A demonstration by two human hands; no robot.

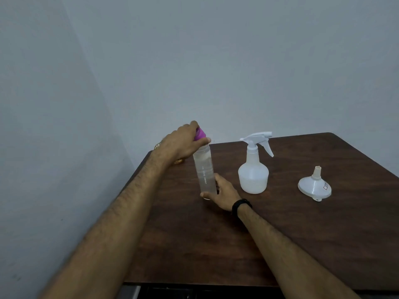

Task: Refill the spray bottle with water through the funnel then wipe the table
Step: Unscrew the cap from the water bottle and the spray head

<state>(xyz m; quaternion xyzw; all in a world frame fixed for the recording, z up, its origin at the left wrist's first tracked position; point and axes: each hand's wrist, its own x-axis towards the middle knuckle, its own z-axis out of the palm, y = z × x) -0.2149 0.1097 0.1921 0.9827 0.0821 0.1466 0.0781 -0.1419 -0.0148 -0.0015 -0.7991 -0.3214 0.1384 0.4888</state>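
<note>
- Seen from a head-worn camera: two bare forearms reaching over a dark wooden table point(302, 244) set against a pale grey wall point(216, 61).
- Upright near the table's left side, a tall clear water bottle point(204, 171), faint lettering down its side, contents clear and level hard to judge.
- Left hand point(185, 141) clamped over the bottle's top, fingers curled around the purple cap point(200, 134), only part of the cap showing past the knuckles.
- Right hand point(222, 194) wrapped around the bottle's base, thumb in front and fingers behind, holding it down on the tabletop; black band point(241, 205) on that wrist.
- Just right of the bottle and clear of both hands, a white translucent spray bottle point(253, 175) standing upright, trigger head point(260, 140) screwed on and nozzle pointing right; fill level not readable through the plastic.
- Farther right, well apart from the spray bottle, a white funnel point(314, 187) resting wide mouth down, spout pointing up, small label on its flank, text too small to read.
- Behind the left wrist, at the table's far left edge, a small yellowish object point(179, 161), mostly hidden, not identifiable.
- Along the near edge below the table, a dark strip, details lost in shadow.
</note>
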